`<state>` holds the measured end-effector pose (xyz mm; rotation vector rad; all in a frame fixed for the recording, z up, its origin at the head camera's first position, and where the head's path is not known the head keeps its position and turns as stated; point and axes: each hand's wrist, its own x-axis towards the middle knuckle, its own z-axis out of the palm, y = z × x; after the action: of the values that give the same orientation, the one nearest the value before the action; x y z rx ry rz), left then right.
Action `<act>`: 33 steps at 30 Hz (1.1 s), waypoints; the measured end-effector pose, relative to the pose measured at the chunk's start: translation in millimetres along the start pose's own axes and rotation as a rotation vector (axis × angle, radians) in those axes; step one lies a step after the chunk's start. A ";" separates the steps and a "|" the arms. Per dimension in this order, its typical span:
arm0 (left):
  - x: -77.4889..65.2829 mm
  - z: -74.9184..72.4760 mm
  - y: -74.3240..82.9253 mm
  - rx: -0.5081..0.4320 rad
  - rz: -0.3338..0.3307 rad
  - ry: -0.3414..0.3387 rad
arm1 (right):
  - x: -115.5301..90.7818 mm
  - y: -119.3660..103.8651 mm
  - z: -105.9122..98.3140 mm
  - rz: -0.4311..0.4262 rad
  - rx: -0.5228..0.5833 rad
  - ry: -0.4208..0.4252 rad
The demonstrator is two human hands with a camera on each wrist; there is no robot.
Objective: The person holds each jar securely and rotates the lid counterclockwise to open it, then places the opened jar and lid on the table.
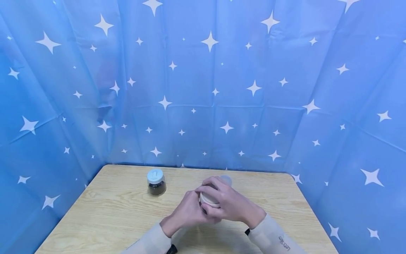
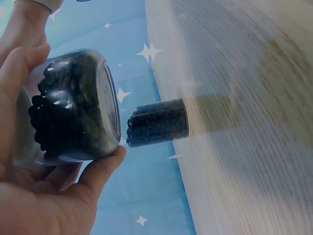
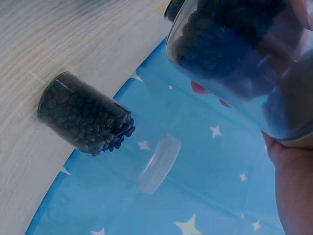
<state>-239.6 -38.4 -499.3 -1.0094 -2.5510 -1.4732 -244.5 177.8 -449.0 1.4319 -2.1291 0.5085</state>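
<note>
Both hands are together at a clear jar of dark beans [image 2: 73, 107], raised off the table. My left hand [image 1: 189, 209] grips the jar's glass body, its thumb and fingers around the sides in the left wrist view. From above, my right hand [image 1: 229, 201] holds the jar's white lid [image 1: 209, 199], fingers curled over its rim. The lid sits on the jar, and the fingers partly cover it. Behind the hands stands a second jar of dark beans [image 3: 80, 112] with a translucent lid [image 3: 160, 164], mostly hidden by the right hand in the head view.
A third jar [image 1: 157, 187] with dark contents and a pale blue-white lid [image 1: 155, 176] stands at the back left of the wooden table [image 1: 104, 211]. A blue curtain with white stars [image 1: 190, 84] surrounds the table's back and sides.
</note>
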 end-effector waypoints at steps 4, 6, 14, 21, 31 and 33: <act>-1.1 0.3 0.8 -0.006 -0.007 0.003 | -1.1 -0.4 0.0 0.020 0.008 -0.018; -1.8 0.1 0.9 -0.010 -0.012 0.006 | -1.3 -1.2 -0.4 0.036 0.011 -0.032; -5.4 -1.4 0.2 -0.009 -0.031 0.030 | 2.1 -4.7 -0.1 0.039 0.009 -0.041; -8.3 -0.8 -2.1 0.017 -0.030 0.048 | 4.0 -7.1 0.8 0.029 0.006 -0.047; -7.6 1.2 1.1 0.023 -0.013 0.086 | 2.0 -12.4 -2.4 0.069 -0.033 -0.055; -7.7 1.6 2.4 0.023 -0.023 0.087 | 1.9 -14.2 -3.3 0.079 -0.051 -0.050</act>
<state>-231.8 -40.4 -500.9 -0.8959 -2.5218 -1.4553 -231.3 173.0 -444.9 1.3505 -2.2293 0.4483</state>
